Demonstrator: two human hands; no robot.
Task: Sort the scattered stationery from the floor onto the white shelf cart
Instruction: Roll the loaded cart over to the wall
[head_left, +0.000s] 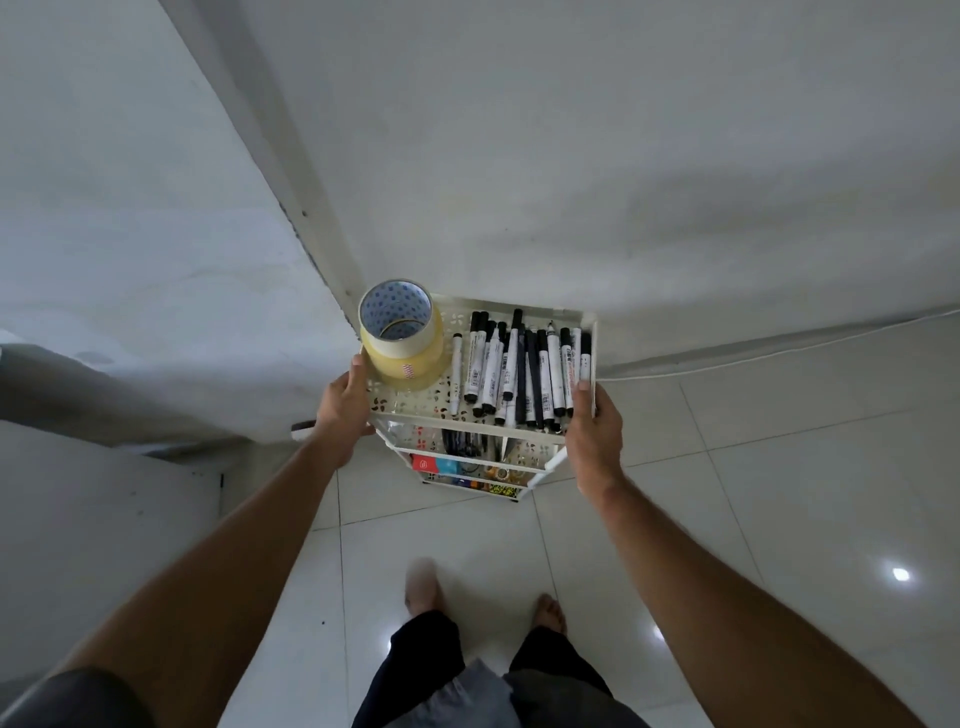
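Fingers (340, 415) hidden behind cart (467, 422) sides.

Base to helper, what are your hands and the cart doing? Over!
Left hand and right hand grip the white shelf cart top tier's sides. Markers and tape rolls aboard. Nothing blocking.

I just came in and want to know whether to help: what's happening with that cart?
A person stands over the white shelf cart and grips its top tier with both hands: the left hand on the left edge, the right hand on the right. On top stand stacked rolls of tape beside a row of black-and-white markers. The lower tiers hold more stationery. No stationery shows on the visible floor.
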